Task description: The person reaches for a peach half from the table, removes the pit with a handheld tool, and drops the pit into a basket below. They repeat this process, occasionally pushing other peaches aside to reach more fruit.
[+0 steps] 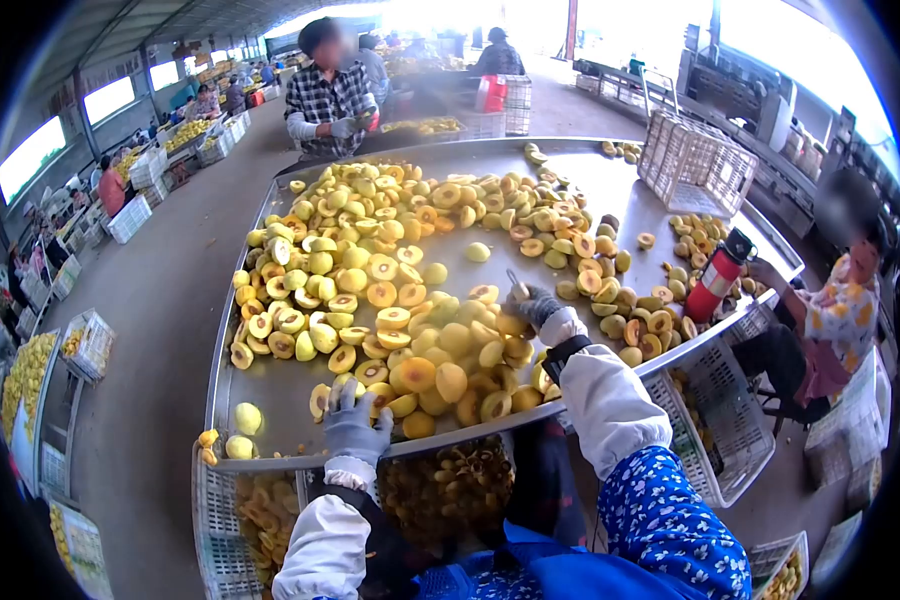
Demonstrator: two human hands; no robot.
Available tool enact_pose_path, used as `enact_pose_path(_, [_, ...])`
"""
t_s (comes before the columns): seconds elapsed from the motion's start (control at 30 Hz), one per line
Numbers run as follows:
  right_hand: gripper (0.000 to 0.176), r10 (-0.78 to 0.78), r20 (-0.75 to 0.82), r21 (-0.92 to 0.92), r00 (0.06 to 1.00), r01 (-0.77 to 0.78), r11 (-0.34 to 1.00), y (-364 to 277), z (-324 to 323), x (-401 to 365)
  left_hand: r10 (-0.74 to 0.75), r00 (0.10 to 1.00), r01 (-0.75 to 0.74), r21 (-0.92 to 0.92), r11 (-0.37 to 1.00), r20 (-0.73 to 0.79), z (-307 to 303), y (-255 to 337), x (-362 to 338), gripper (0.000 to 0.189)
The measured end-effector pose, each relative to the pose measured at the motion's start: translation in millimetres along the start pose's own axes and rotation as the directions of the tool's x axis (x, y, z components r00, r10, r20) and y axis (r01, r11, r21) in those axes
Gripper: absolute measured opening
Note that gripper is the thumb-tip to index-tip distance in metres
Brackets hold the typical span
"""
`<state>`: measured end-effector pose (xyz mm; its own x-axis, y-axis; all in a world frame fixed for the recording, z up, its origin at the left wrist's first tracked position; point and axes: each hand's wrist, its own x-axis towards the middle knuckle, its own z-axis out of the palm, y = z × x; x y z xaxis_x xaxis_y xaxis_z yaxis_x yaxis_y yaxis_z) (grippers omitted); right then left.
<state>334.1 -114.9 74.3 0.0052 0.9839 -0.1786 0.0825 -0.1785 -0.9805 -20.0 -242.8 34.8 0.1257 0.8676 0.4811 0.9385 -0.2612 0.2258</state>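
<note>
Below the metal table (288,400), the crate (210,520) at my left holds fruit pieces (266,515). Halved yellow fruit (382,294) heaps on the table, ahead of and between my hands. My left hand (356,424) spreads wide at its near edge; my right hand (538,306) grips, seemingly, a small metal tool (515,280).
</note>
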Motion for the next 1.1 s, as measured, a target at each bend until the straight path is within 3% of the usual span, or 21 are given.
enact_pose_path(0.1, [0.026,-0.164,0.194,0.085,0.967,0.150,0.985,-43.1,50.0,-16.6,-0.033,0.999,0.033,-0.022,0.999,0.003,-3.6,1.4,-1.6,0.034])
enact_pose_path(0.17, [0.015,-0.077,0.196,-0.374,0.978,0.147,0.916,-73.7,91.2,-33.2,0.010,0.987,-0.013,-0.022,1.000,-0.159,-5.6,-0.7,-5.2,0.036])
enact_pose_path(0.2, [0.017,-0.102,0.228,-0.429,0.968,0.194,0.882,-70.3,104.1,-37.2,0.021,0.962,-0.035,-0.045,0.998,-0.273,-5.9,-3.7,-7.2,0.037])
enact_pose_path(0.3, [0.025,-0.250,0.295,-0.275,0.922,0.332,0.902,-23.0,139.0,-41.3,0.047,0.895,-0.150,-0.201,0.968,-0.444,-23.8,20.5,4.9,0.047])
enact_pose_path(0.37, [0.030,-0.297,0.265,-0.187,0.917,0.351,0.918,16.7,163.0,-39.9,0.088,0.983,-0.132,-0.285,0.949,-0.164,-3.1,29.7,11.9,0.061])
enact_pose_path(0.4, [0.032,-0.318,0.254,-0.139,0.913,0.360,0.923,31.8,171.0,-36.3,-0.055,0.998,0.060,-0.285,0.957,0.023,0.6,44.9,15.4,0.062])
enact_pose_path(0.43, [0.030,-0.235,0.247,-0.263,0.940,0.298,0.918,8.1,171.9,-54.0,-0.189,0.962,0.236,-0.249,0.939,0.199,3.6,55.8,21.5,0.064])
enact_pose_path(0.47, [0.033,-0.284,0.217,-0.422,0.934,0.352,0.835,16.3,174.4,-41.6,-0.155,0.981,0.187,-0.389,0.902,0.114,27.3,46.9,21.4,0.066])
enact_pose_path(0.57, [0.049,-0.217,0.228,-0.287,0.949,0.279,0.916,9.1,170.0,-42.5,-0.147,0.975,0.206,-0.429,0.880,0.166,35.0,42.5,30.2,0.060])
enact_pose_path(0.6, [0.047,-0.164,0.257,-0.186,0.952,0.215,0.959,10.3,169.3,-42.4,-0.170,0.916,0.374,-0.622,0.688,0.363,3.9,56.6,34.9,0.067])
enact_pose_path(0.63, [0.048,-0.111,0.279,-0.125,0.954,0.151,0.981,-9.7,164.5,-59.2,-0.097,0.959,0.271,-0.756,0.596,0.267,17.0,49.7,38.4,0.066])
enact_pose_path(0.7, [0.050,-0.201,0.389,-0.071,0.899,0.246,0.967,-33.5,156.3,-82.5,-0.145,0.981,0.194,-0.630,0.752,0.128,2.6,48.6,30.3,0.068])
enact_pose_path(0.73, [0.063,-0.050,0.427,-0.164,0.903,0.131,0.978,-74.5,141.0,-120.1,-0.072,0.995,0.103,-0.597,0.796,0.075,-2.7,47.2,32.8,0.071])
enact_pose_path(0.77, [0.072,-0.079,0.472,-0.216,0.878,0.202,0.955,-54.5,138.9,-102.4,0.001,1.000,0.015,-0.561,0.828,0.028,-7.6,45.7,35.4,0.073])
enact_pose_path(0.83, [0.066,-0.126,0.486,-0.231,0.865,0.266,0.936,-53.3,132.4,-115.2,0.090,0.990,-0.018,-0.546,0.837,0.106,-24.7,51.0,37.1,0.080])
enact_pose_path(0.9, [0.044,-0.115,0.458,-0.034,0.881,0.146,0.989,-37.7,132.3,-117.8,0.174,0.982,-0.091,-0.606,0.790,0.080,-28.8,50.6,35.4,0.080])
enact_pose_path(0.93, [0.042,-0.116,0.422,-0.073,0.899,0.162,0.984,-32.2,127.2,-119.3,0.116,0.980,0.028,-0.683,0.729,0.164,-29.0,50.0,33.1,0.077])
enact_pose_path(0.97, [0.041,-0.119,0.387,-0.114,0.914,0.175,0.978,-27.5,122.8,-121.3,0.095,0.992,-0.017,-0.681,0.732,0.078,-32.1,54.0,27.4,0.067])
enact_pose_path(1.0, [0.041,0.052,0.349,0.024,0.936,-0.064,0.998,-20.1,125.4,-118.9,-0.055,0.988,0.153,-0.864,0.480,0.145,-8.1,38.3,20.7,0.061])
enact_pose_path(1.07, [0.041,0.038,0.288,0.268,0.957,-0.119,0.956,-3.0,130.1,-118.9,-0.171,0.915,0.349,-0.930,-0.119,0.365,-1.3,40.6,11.9,0.040])
enact_pose_path(1.1, [0.040,0.034,0.258,0.386,0.966,-0.136,0.912,2.4,130.0,-120.0,-0.205,0.874,0.380,-0.884,-0.272,0.440,5.1,37.4,8.2,0.039])
